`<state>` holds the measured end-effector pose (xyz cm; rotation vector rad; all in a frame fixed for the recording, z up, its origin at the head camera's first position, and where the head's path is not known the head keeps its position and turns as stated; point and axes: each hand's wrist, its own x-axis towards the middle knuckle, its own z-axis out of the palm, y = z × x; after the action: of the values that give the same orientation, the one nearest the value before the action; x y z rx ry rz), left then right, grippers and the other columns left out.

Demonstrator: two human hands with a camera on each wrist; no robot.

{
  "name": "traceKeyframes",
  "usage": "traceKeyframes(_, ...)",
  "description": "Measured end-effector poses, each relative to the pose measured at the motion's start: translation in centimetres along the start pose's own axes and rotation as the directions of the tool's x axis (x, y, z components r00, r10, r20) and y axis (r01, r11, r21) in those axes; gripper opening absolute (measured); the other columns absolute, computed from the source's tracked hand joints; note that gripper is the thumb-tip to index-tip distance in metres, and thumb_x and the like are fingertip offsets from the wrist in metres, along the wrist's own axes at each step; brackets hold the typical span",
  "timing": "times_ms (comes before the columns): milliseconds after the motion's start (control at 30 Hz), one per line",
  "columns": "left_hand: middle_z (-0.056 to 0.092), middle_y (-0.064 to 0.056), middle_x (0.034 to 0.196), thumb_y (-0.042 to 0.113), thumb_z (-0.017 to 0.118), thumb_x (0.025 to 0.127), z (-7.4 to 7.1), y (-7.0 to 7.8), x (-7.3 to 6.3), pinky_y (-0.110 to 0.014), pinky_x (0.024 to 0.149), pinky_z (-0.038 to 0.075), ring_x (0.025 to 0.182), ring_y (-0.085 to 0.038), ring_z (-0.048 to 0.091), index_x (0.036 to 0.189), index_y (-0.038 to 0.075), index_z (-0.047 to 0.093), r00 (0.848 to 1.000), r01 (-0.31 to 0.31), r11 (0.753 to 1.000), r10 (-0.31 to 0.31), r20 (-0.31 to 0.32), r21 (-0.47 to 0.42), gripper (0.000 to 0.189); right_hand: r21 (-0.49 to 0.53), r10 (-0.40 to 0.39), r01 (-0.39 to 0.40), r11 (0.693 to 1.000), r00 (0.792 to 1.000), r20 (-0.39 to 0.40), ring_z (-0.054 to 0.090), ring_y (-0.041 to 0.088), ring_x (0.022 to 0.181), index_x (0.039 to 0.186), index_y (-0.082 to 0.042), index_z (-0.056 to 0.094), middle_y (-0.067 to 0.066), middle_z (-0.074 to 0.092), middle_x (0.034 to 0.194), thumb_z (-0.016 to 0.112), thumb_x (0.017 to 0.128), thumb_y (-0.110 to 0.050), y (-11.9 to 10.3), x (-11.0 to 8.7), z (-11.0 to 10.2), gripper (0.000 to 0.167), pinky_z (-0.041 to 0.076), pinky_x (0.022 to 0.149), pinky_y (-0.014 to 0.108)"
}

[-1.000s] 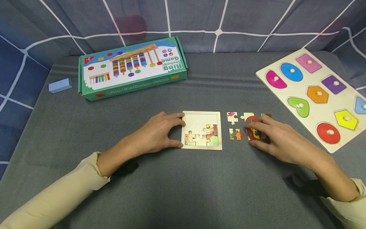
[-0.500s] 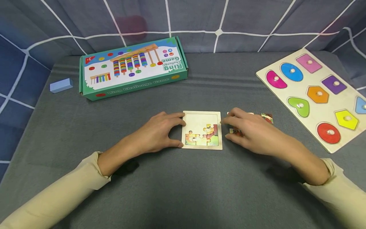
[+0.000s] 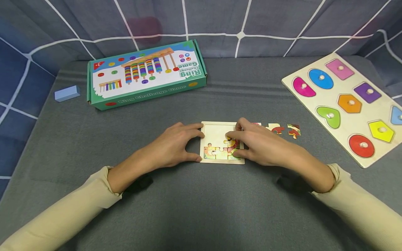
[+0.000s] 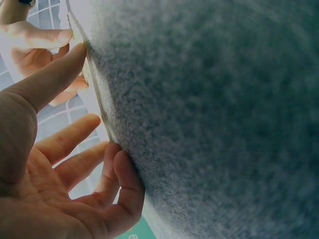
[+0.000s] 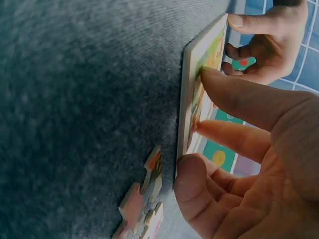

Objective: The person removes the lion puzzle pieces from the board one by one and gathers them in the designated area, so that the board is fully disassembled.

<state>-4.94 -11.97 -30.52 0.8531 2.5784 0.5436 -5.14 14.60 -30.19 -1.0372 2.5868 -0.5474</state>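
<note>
Left hand (image 3: pixel 177 144) spread wide, we brace tray (image 3: pixel 213 134) at left edge; right hand (image 3: pixel 262 143) pinches puzzle piece (image 3: pixel 231 142) at tray's right; best align before pressing.

In the head view, the right hand (image 3: pixel 263 144) is covering part of the wooden frame (image 3: pixel 220 161) and much of the puzzle piece (image 3: pixel 233 142) under its fingers, and a loose piece (image 3: pixel 257 123) is showing only a sliver. The picture's edges are cutting off the pegboard (image 3: pixel 351 122), its light-blue shape (image 3: pixel 397 116), the left sleeve (image 3: pixel 66 209) and the right sleeve (image 3: pixel 361 205). In the left wrist view, the tabletop (image 4: pixel 214 124) is blurring, and the wooden frame is hiding its face by standing edge-on.
</note>
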Motion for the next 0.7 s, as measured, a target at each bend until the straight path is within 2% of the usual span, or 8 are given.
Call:
traceKeyframes(367,0.045,-0.009,0.15,0.037,0.085,0.077,0.02,0.05,0.0,-0.048,0.098,0.039,0.115,-0.03,0.052,0.128,0.01,0.065,1.0,0.001,1.0,-0.001,-0.004,-0.003,0.061,0.059,0.055,-0.056,0.997,0.998,0.015,0.052,0.015,0.076,0.121,-0.007,0.06,0.003,0.053,0.101,0.081,0.083,-0.014,-0.34,0.18,0.13,0.044,0.044,0.067,0.032)
traceKeyframes(700,0.045,-0.009,0.15,0.037,0.086,0.076,0.06,0.11,0.09,-0.047,0.097,0.04,0.114,-0.028,0.052,0.128,0.01,0.065,1.0,0.019,1.0,-0.019,-0.002,-0.002,0.062,0.079,0.049,-0.05,0.996,0.999,0.009,0.052,0.014,0.078,0.118,-0.006,0.063,0.002,0.055,0.101,0.077,0.086,-0.009,-0.62,0.25,0.05,0.035,0.045,0.07,0.034)
